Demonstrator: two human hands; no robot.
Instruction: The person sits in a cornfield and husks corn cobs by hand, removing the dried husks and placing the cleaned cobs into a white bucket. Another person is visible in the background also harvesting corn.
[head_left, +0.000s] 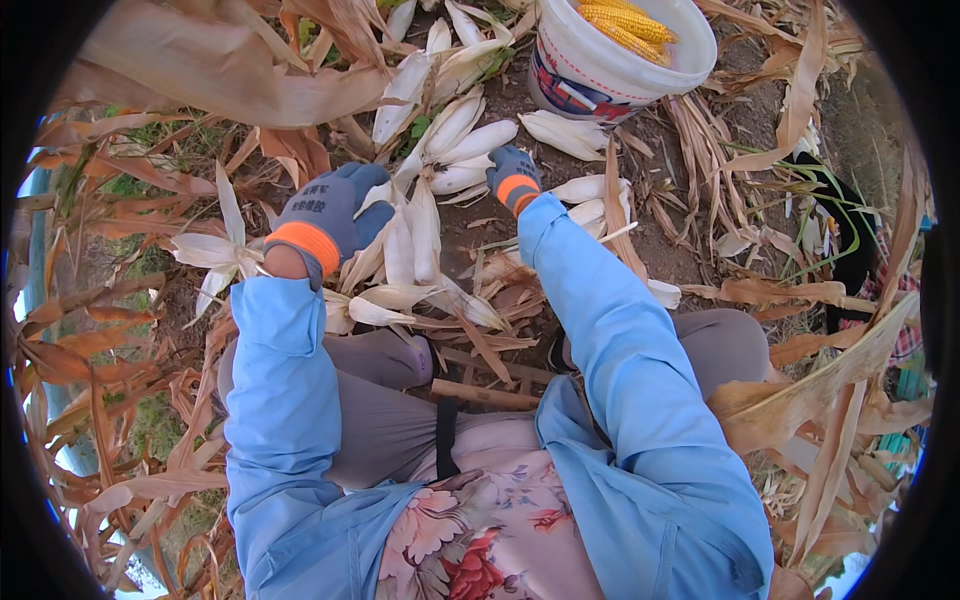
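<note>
Both hands wear grey rubber-coated work gloves with orange cuffs. My left hand (330, 214) is over a heap of corn husks (424, 232), fingers apart, with a pale piece of husk between thumb and fingers; whether it grips the husk cannot be told. My right hand (514, 176) is at the tip of a pale husked ear (480, 142), its fingers curled and partly hidden by the glove's back; its hold is unclear. Above it stands a white plastic bucket (551, 86) with several yellow corn cobs (626, 26) inside.
Dry corn stalks and leaves (225, 82) surround the spot, some arching close on the left. More pale husks (566, 135) lie beside the bucket. My bent knees flank the heap. At the far right, part of a person in dark and red plaid clothing (904, 330) shows behind leaves.
</note>
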